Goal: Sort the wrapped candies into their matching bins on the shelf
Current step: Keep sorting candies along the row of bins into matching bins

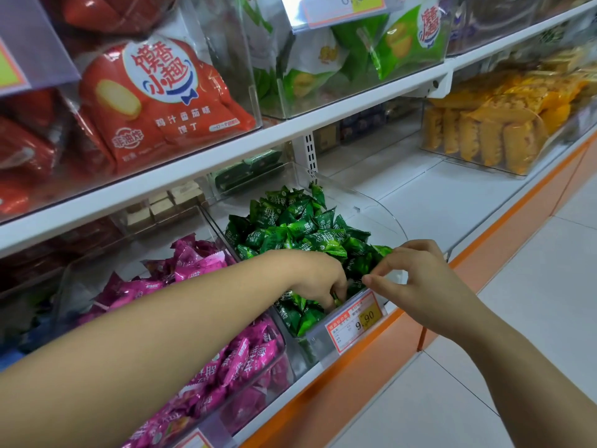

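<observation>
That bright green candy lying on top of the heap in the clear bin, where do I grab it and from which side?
Probably pinch the bright green candy across its puffed middle, coming from above and the front: the clear bin is open on top, its walls block the sides, and the upper shelf overhangs the back.

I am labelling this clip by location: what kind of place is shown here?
Most likely a shop's snack aisle. White shelves carry clear bins of green candies and pink candies, and a price tag reading 9.90 sits on the front of the green bin.
</observation>
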`<state>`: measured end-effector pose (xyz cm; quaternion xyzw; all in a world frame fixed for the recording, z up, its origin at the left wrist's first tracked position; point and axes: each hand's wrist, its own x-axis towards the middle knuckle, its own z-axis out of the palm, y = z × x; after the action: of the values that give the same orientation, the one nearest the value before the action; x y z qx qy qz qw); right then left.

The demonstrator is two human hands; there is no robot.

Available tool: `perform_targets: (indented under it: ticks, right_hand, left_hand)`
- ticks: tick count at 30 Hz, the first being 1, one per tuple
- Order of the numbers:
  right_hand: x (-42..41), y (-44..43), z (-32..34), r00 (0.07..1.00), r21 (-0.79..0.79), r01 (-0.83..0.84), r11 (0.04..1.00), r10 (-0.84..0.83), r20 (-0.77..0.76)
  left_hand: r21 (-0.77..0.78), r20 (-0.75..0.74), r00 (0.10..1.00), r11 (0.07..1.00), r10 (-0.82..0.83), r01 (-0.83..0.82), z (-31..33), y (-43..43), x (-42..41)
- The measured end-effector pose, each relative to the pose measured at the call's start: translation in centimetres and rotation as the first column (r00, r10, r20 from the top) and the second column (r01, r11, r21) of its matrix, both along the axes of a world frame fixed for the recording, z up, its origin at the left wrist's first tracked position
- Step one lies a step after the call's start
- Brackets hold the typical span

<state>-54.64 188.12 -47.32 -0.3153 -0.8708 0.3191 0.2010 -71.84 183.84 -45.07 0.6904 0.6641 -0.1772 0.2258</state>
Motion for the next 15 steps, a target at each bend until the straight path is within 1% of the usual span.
perform_targets:
  ticks: [2, 6, 8, 10, 12, 14, 15]
  right_hand:
    - [0.0, 0.0, 0.0, 1.000, -0.008, -0.002, 1.000, 0.002, 0.001]
    - [0.0, 0.1, -0.1, 1.000, -0.008, -0.005, 1.000, 0.005, 0.000]
    - [0.0, 0.0, -0.1, 1.000, -0.014, 0.005, 1.000, -0.006, -0.021]
    - [-0.2, -0.3, -0.2, 0.999, -0.008, 0.030, 1.000, -0.030, -0.030]
    - [-0.4, -0.8, -0.1, 0.997, 0.045, 0.073, 0.996, -0.072, -0.022]
    - [-0.5, -1.6, 0.2, 0.993, 0.116, 0.115, 0.987, -0.109, -0.053]
    - [-0.7, -2.2, 0.5, 0.990, 0.141, 0.124, 0.982, -0.113, -0.087]
  left_hand:
    - [0.075, 0.031, 0.999, 0.997, 0.011, -0.014, 0.3, -0.3, -0.6]
    - [0.238, 0.107, 0.990, 0.964, 0.093, -0.117, 2.2, -1.6, -2.1]
    - [0.310, 0.146, 0.982, 0.936, 0.124, -0.164, 3.5, -2.6, -2.8]
    - [0.400, 0.197, 0.968, 0.889, 0.155, -0.224, 4.6, -4.0, -3.0]
    - [0.468, 0.299, 0.937, 0.828, 0.181, -0.309, 5.2, -5.8, -2.9]
    - [0.467, 0.472, 0.858, 0.769, 0.200, -0.436, 5.3, -7.9, -2.6]
    - [0.475, 0.530, 0.824, 0.735, 0.200, -0.484, 5.4, -9.0, -2.4]
